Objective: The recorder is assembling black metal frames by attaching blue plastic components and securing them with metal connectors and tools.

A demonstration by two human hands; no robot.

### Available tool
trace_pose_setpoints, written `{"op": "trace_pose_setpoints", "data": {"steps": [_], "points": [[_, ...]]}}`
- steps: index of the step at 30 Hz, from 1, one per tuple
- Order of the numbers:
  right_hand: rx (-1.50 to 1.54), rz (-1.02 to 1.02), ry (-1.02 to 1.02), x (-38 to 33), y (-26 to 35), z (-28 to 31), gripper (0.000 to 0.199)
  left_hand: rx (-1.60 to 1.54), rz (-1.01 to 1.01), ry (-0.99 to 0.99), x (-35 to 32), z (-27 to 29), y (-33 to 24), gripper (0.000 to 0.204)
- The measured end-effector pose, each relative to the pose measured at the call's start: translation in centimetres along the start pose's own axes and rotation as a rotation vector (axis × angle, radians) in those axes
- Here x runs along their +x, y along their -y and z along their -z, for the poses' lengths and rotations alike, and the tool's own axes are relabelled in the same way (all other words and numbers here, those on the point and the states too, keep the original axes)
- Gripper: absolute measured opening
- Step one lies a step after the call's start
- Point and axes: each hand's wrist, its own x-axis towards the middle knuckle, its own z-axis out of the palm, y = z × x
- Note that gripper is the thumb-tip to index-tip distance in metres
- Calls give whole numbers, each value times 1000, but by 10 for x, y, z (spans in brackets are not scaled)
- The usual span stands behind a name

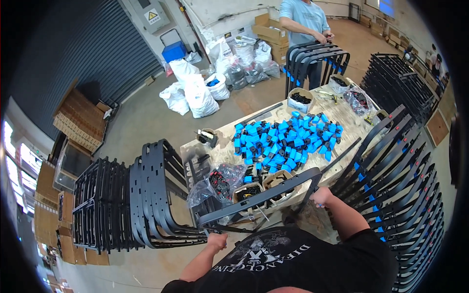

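A black U-shaped metal frame (259,199) with rounded corners is held across my body, in front of the wooden table. My left hand (217,240) is closed around its left end, next to the stacked frames. Toward the right, my right hand (321,196) grips the bent leg of the same frame; its fingers are partly hidden. Beyond the held frame, a heap of blue and black plastic parts (288,139) covers the middle of the table. Close to the frame are an open box of small black parts (249,191) and a clear bag of red and black parts (220,183).
Black frames (151,195) stand stacked at my left; more frames (405,195), some with blue pieces, lean at my right. Across the wooden table (220,139), a person in a light blue shirt (305,22) handles several frames. White sacks (200,95) lie on the floor behind.
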Motion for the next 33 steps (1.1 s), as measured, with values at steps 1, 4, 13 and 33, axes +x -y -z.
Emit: {"op": "trace_pose_setpoints", "data": {"steps": [1,4,13,33], "points": [[23,12,-11,-4,4,-2,31,72,-63,18,3,3,0,40],[354,130,145,9,-21,2,27,-102,-38,-86,0,-8,10,46],[1078,55,568,16,-53,-3,25,-1023,-3,400,25,-15,30,14],[547,-47,186,-47,3,20,26,243,-186,-164,10,-18,32,46]]}}
